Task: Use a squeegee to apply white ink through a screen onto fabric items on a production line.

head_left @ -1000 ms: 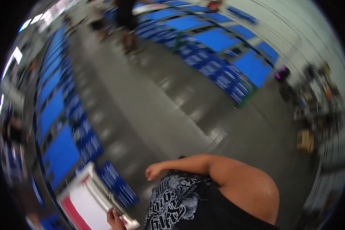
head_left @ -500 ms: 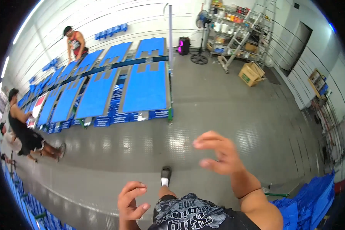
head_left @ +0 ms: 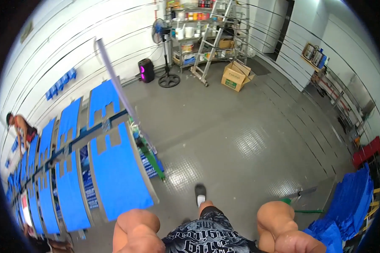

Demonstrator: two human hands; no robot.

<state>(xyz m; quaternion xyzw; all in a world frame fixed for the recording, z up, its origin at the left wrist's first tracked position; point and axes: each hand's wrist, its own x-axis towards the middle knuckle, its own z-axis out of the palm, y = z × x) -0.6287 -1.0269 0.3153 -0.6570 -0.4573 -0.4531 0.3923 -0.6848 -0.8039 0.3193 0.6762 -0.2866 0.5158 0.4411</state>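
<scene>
Arms hang bent at the near edge; the left hand (head_left: 136,230) and right hand (head_left: 283,232) hold nothing visible, and I cannot tell if the fingers are spread. Nearest, at left, blue sheets (head_left: 116,168) lie flat on long racks (head_left: 145,164), seemingly for drying.

Standing fan (head_left: 162,50), black speaker (head_left: 146,70), cardboard box (head_left: 234,76), aluminium ladder (head_left: 213,38), cluttered shelving (head_left: 190,29), grey floor (head_left: 240,126)
</scene>
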